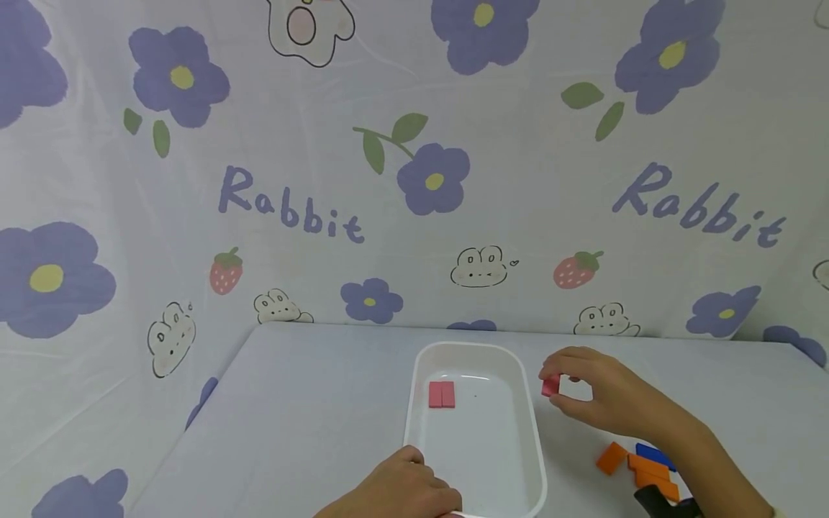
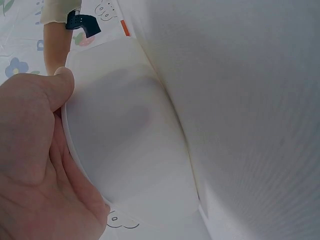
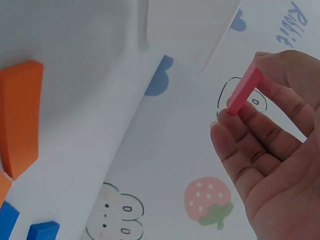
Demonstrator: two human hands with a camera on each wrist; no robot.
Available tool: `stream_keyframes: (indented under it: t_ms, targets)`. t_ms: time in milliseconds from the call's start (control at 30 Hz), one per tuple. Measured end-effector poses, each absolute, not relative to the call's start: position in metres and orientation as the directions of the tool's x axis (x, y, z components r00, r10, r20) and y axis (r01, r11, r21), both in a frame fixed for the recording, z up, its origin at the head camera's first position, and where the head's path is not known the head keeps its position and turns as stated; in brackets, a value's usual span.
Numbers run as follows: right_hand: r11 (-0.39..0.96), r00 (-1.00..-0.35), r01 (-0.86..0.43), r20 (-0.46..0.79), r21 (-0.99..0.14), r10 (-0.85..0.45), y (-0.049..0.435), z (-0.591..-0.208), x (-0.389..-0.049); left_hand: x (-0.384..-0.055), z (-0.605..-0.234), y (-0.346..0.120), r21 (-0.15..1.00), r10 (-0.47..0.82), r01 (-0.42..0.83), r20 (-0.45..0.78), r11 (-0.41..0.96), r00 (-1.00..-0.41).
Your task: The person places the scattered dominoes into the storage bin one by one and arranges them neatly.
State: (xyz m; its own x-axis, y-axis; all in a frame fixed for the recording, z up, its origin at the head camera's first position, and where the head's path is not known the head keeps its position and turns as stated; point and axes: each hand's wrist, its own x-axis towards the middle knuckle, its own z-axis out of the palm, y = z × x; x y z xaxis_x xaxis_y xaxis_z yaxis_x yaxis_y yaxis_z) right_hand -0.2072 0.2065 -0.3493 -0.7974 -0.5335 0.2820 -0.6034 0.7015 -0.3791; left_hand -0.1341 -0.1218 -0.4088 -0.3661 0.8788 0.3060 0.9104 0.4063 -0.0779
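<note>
Pink block point(image 1: 550, 385) pinched in right grip point(image 1: 604, 385), near white tray point(image 1: 486, 450); two pink blocks point(image 1: 447, 394) flat inside, side by side.

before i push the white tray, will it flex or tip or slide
The white tray is probably stiff, since its wall looks unbent where the left hand grips it. Broad and low on the table, it seems unlikely to tip. It may slide easily, as the pink blocks inside look small.

Tray point(image 1: 482, 453) — 1 near corner hidden by left hand point(image 1: 396, 488).
</note>
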Motion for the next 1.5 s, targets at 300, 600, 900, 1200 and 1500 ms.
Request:
stream_keyframes:
  t_ms: [300,600,900,1200,1500]
  targets:
    - [0.675,-0.775,-0.631,0.266,-0.384,-0.573,0.197,-0.347,-0.208,-0.135,-0.41,-0.122,-0.086,0.882,0.91,0.296,0.406,-0.365]
    - [0.678,-0.772,-0.633,0.243,-0.373,-0.587,0.184,-0.345,-0.211,-0.135,-0.407,-0.122,-0.039,0.883,0.91,0.262,0.413,-0.389]
    - [0.648,-0.744,-0.663,0.233,-0.375,-0.626,0.172,-0.35,-0.219,-0.137,-0.405,-0.121,0.037,0.884,0.906,0.208,0.422,-0.42]
    - [0.614,-0.718,-0.682,0.208,-0.398,-0.664,0.159,-0.355,-0.22,-0.138,-0.404,-0.12,0.059,0.877,0.886,0.127,0.459,-0.463]
    - [0.605,-0.709,-0.686,0.188,-0.404,-0.679,0.149,-0.361,-0.227,-0.138,-0.403,-0.119,0.063,0.876,0.882,0.102,0.467,-0.471]
